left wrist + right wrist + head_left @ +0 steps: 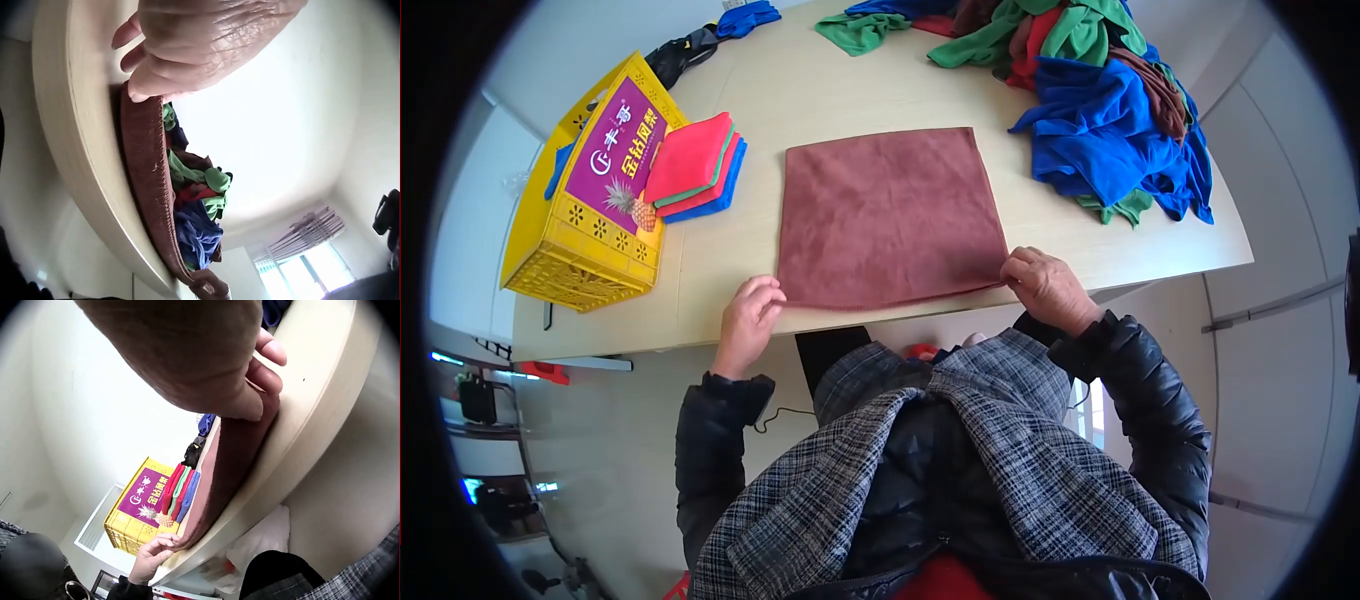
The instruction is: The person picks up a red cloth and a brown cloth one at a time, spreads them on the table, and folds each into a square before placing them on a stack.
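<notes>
A brown cloth [890, 215] lies spread out on the table, its near edge close to the table's front edge. My left hand [750, 318] pinches the near left corner between thumb and fingers. At the near right corner, my right hand [1048, 288] pinches the cloth in the same way. In the left wrist view, the near edge of the cloth [147, 150] is raised and stretched between both hands. The right wrist view shows the thumb and fingers of the right hand [187, 353] on the cloth's corner.
A yellow crate [585, 235] stands on the left of the table [740, 90]. Against it leans a stack of folded red, green and blue cloths [695, 165]. Loose cloths [1100, 120] in blue, green, red and brown are heaped at the back right. A black item [682, 58] lies behind the crate.
</notes>
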Available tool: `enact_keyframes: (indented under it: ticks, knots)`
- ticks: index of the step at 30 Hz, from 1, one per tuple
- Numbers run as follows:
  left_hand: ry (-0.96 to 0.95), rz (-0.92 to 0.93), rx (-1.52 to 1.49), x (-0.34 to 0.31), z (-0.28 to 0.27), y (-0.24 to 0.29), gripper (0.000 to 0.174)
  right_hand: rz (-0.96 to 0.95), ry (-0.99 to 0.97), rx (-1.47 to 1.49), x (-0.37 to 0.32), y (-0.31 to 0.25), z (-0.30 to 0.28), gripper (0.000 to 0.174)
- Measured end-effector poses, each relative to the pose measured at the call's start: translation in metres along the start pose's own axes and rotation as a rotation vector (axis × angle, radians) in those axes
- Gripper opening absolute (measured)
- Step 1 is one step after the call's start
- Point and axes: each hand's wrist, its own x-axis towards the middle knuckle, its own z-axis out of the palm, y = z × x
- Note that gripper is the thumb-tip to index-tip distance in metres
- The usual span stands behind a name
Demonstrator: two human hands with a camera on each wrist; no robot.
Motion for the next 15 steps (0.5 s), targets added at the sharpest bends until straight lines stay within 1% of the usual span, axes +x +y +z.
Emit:
enact_keyframes:
  ticks: [1,4,5,8,9,10,11,12,13,14,15]
  knots:
    - [-0.005,0.001,-0.002,0.000,-0.004,0.002,0.011,0.006,-0.001,0.001,-0.002,-0.002,-0.002,0.012]
    - [-0.224,0.003,0.096,0.001,-0.019,0.013,0.011,0.017,-0.141,0.125,-0.004,-0.005,-0.005,0.005]
    - [-0.225,0.001,0.096,0.005,-0.027,0.019,0.011,0.017,-0.142,0.127,-0.002,-0.006,-0.010,0.005]
    - [-0.560,-0.112,0.097,0.028,-0.053,0.033,0.013,0.127,-0.399,0.446,0.013,-0.004,-0.025,0.013]
    - [-0.484,-0.111,0.002,0.040,-0.049,0.029,0.018,0.123,-0.401,0.445,0.023,-0.001,-0.022,0.013]
    - [-0.405,-0.109,-0.094,0.055,-0.040,0.023,0.023,0.145,-0.293,0.288,0.040,0.004,-0.014,0.020]
    - [-0.265,-0.004,-0.011,0.071,-0.024,0.019,0.030,0.167,-0.182,0.131,0.056,0.007,-0.004,0.027]
    - [-0.125,0.104,0.073,0.087,-0.003,0.016,0.037,0.132,-0.089,0.073,0.074,0.009,0.013,0.037]
    - [-0.115,0.165,0.181,0.106,0.018,0.015,0.045,0.098,0.007,0.013,0.091,0.008,0.033,0.046]
    - [-0.104,0.227,0.289,0.119,0.037,0.015,0.054,0.098,0.012,0.006,0.103,0.004,0.053,0.046]
    - [-0.101,0.235,0.289,0.122,0.052,0.014,0.054,0.097,0.015,-0.169,0.116,-0.001,0.071,0.055]
